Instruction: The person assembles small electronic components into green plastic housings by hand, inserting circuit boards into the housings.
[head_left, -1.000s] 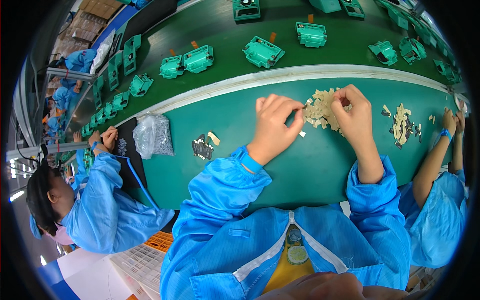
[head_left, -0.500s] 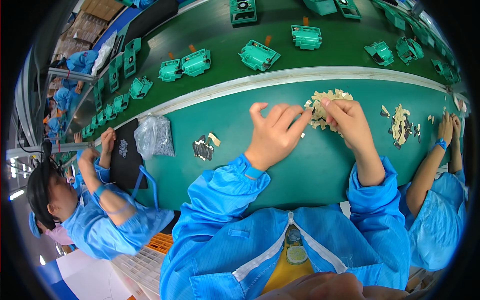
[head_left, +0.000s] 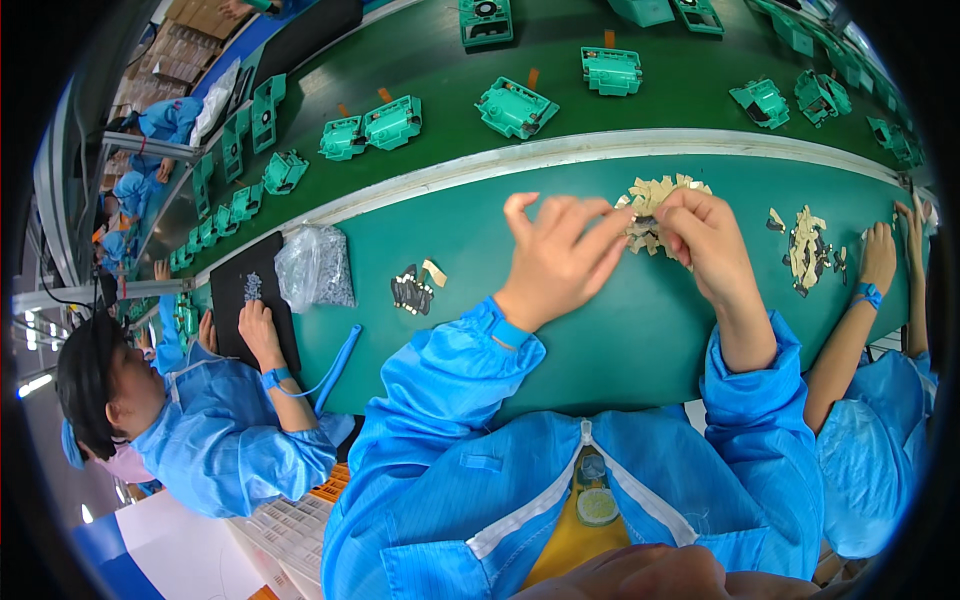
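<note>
My right hand (head_left: 706,238) is closed in a pinch over a pile of small cream-coloured pieces (head_left: 668,188). A small dark strip (head_left: 645,221) shows at its fingertips, partly hidden. Just left of it is my left hand (head_left: 562,255), palm down, fingers apart and smeared by motion, with nothing visible between them. Its fingertips come close to the strip, but I cannot tell whether they touch it. Both hands are above the green work surface (head_left: 480,260). Farther left lies a small group of black pieces (head_left: 411,291) with a cream piece (head_left: 434,272) beside it.
Several green plastic housings (head_left: 516,108) stand on the green belt (head_left: 440,60) beyond a pale rail (head_left: 560,148). A clear bag of small grey parts (head_left: 318,268) and a black mat (head_left: 233,310) are at left, by a co-worker. Another co-worker sits at right near a mixed pile (head_left: 806,250).
My right hand has drawn slightly back from the pile, and a dark strip now shows at its fingertips. My left hand has shifted slightly. The left co-worker's hand has lowered to the mat.
</note>
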